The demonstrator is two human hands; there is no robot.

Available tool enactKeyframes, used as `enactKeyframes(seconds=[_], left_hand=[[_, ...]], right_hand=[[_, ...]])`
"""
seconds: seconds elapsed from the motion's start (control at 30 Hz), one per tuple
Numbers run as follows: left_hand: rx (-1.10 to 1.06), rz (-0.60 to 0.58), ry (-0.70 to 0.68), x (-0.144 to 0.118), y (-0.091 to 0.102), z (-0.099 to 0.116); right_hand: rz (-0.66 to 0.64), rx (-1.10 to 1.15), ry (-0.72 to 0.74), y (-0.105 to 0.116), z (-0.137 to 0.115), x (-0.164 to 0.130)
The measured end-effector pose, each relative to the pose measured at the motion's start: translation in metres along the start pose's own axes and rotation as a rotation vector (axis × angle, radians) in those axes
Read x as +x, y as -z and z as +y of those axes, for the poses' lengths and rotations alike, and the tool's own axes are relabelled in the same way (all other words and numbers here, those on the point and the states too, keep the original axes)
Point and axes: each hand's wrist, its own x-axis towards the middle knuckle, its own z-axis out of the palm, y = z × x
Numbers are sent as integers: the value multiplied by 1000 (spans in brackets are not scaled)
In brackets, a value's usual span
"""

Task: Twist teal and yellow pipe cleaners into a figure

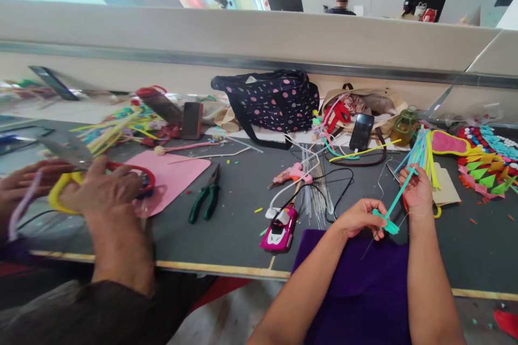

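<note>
Both hands pinch one teal strip (399, 194): the left hand (360, 218) closes its grip on the lower end, where the strip bunches into a small teal knot, and the right hand (416, 191) closes finger and thumb on it higher up, so the strip runs taut and slanted between them. A thin wire (370, 245) hangs down from the left hand's grip. The strip is held in the air just above a purple cloth (356, 275) that lies over the near edge of the bench (238, 194).

Behind the right hand a bundle of coloured strips (423, 151) fans upward, touching or nearly touching its knuckles. Left of the hands lie a pink toy car (280, 229), a pink glue gun (292, 173) and a spread of thin wires (315, 188), close by. Bare grey bench opens between the car and the green-handled pliers (206, 197). Farther left, another person's hands (97, 188) rest on yellow and red rings beside a pink sheet (174, 172). A spotted bag (275, 99) stands against the back wall, well apart.
</note>
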Motion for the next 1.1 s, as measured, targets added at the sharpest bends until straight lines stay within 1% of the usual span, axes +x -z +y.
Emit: enactKeyframes(seconds=[0.13,0.27,0.47,0.57,0.7,0.87,1.1], left_hand=[[3,-5,4,0,1,0],[8,-19,0,0,1,-1],[15,-39,13,0,0,0],[18,-30,21,0,-1,0],[18,-25,37,0,-1,0],[7,-27,34,0,-1,0],[-11,-45,4,-1,0,0]], right_hand=[[29,-3,9,-3,0,-2],[67,-52,73,-5,1,-3],[57,-102,120,-7,0,-4],[96,-123,158,-7,0,-5],[102,-174,262,-11,-1,-8],[131,-293,462,-21,-5,-14],[98,-488,606,-22,0,-18]])
